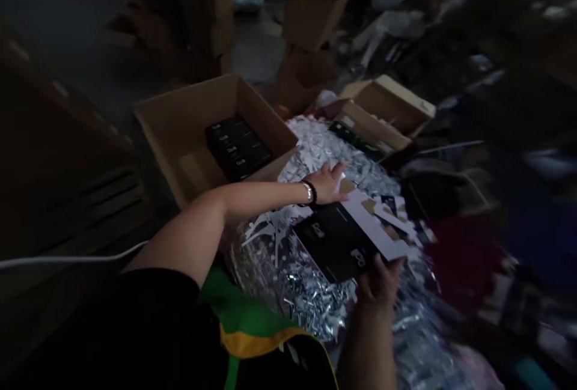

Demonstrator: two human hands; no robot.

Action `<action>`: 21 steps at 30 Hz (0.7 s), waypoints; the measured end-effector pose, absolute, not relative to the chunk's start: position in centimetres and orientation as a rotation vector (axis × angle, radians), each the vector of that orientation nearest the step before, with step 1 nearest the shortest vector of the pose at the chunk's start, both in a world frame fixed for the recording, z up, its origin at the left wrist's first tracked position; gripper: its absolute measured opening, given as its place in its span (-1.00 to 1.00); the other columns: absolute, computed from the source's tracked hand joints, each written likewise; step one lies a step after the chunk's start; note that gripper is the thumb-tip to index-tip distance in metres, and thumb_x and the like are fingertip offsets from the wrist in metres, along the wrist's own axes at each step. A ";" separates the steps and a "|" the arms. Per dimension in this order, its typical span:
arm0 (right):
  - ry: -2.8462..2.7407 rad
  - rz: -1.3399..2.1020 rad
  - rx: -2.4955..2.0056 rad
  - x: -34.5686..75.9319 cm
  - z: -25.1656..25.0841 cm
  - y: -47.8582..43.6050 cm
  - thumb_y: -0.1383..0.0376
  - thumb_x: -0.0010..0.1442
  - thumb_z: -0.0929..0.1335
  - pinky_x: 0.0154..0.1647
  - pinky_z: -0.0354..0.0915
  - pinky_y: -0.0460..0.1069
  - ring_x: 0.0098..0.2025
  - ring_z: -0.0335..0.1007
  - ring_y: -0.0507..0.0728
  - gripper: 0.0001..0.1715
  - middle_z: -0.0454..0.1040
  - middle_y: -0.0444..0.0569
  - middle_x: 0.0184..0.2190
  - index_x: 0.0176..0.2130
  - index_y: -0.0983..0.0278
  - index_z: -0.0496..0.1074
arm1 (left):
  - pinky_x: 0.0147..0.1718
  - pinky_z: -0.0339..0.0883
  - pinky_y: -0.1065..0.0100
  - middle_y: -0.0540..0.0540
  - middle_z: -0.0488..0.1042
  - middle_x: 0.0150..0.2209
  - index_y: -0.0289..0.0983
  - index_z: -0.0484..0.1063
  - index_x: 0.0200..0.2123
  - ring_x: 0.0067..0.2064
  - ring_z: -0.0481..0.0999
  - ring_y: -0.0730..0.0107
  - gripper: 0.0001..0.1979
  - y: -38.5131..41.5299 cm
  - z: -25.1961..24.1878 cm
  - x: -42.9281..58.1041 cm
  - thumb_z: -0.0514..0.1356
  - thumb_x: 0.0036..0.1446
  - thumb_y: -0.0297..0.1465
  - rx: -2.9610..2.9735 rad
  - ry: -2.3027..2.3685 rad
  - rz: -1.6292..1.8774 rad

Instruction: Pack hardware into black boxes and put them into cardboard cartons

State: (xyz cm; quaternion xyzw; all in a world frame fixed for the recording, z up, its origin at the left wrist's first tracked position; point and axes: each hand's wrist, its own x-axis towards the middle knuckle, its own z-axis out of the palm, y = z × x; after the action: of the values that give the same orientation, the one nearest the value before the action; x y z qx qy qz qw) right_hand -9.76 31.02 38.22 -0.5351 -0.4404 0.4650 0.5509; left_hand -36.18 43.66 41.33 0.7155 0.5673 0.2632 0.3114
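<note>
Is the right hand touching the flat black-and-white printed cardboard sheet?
Touching: the head view shows the right hand gripping the lower edge of the black-and-white printed cardboard sheet, with no gap.

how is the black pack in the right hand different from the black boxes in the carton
The black pack is a single item, held tilted in the right hand above silver shredded filler, while the black boxes are several, lying flat inside the cardboard carton. The pack has a white sheet along it; the boxes show none. Both are black with small white print.
</note>
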 end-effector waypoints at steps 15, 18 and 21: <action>-1.095 1.057 -2.021 -11.2 27.8 15.9 0.08 0.26 0.15 0.38 0.21 0.28 0.40 0.23 0.30 0.06 0.29 0.19 0.40 0.57 0.35 -0.25 | 0.09 0.47 0.14 -0.28 0.53 0.13 -0.29 0.30 0.33 0.11 0.55 0.14 -0.36 21.8 25.5 -32.5 0.17 0.15 -0.55 1.239 1.614 0.594; -1.098 1.398 -1.819 -12.5 26.3 12.2 0.06 0.26 0.17 0.32 0.30 0.27 0.36 0.31 0.33 -0.04 0.43 0.18 0.30 0.52 0.35 0.07 | 0.12 0.48 0.14 -0.26 0.53 0.20 -0.25 0.40 0.33 0.19 0.54 0.12 -0.45 18.4 24.4 -36.1 0.18 0.27 -0.42 1.297 1.300 0.463; -1.057 1.585 -1.691 -13.8 25.7 9.3 -0.11 0.23 0.24 0.11 0.46 0.25 0.12 0.53 0.38 -0.13 0.59 0.18 0.11 0.31 0.31 0.45 | 0.21 0.44 0.06 -0.24 0.49 0.26 -0.21 0.46 0.31 0.27 0.48 0.07 -0.44 15.6 23.9 -38.6 0.20 0.24 -0.43 1.401 1.244 0.364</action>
State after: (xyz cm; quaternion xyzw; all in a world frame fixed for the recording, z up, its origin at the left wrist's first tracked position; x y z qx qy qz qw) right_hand -13.81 9.32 25.69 -0.6347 -0.3967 0.5950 0.2929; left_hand -38.61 15.64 23.88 0.5989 0.5317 0.1557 0.5782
